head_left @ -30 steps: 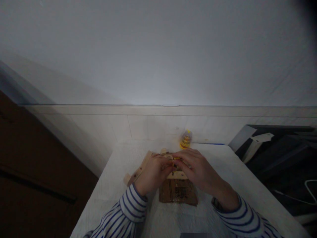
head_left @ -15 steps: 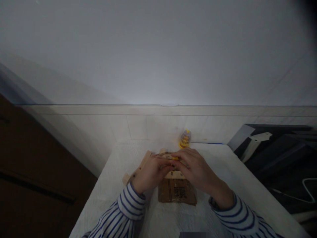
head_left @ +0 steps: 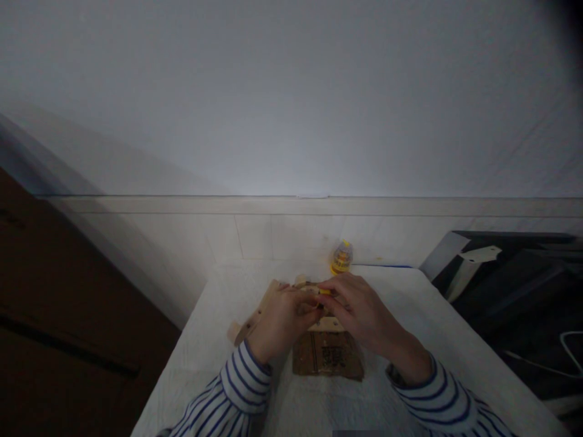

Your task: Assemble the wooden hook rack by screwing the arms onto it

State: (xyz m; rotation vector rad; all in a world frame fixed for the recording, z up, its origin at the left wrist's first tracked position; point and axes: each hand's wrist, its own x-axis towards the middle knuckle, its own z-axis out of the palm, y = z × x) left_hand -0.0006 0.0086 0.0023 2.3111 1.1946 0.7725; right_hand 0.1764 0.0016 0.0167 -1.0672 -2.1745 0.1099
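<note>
My right hand [head_left: 362, 315] is closed, its thumb and fingers pinching a small yellow piece [head_left: 325, 292] whose kind I cannot make out. Just left of it, my left hand [head_left: 282, 318] has its thumb and fingers pressed together, the fingertips almost meeting those of the right. What it grips is too small and shaded to name. Under and between the hands, pale wooden pieces with dark holes show in part, among them a wooden strip [head_left: 328, 325]. This strip lies at the top of a brown cardboard piece [head_left: 328, 358] with dark printed characters. A longer wooden piece [head_left: 250, 321] sticks out left of my left hand.
A clear bottle with yellow parts [head_left: 341, 258] stands behind my right hand, by the wall. A white cloth covers the table [head_left: 204, 352]. Dark panels with a pale bracket [head_left: 473, 264] are at the right, and a brown wooden surface [head_left: 68, 291] is at the left.
The view has shifted slightly. Both hands stay close together over the wooden pieces, with only small finger movement, and the yellow piece remains in my right fingers.
</note>
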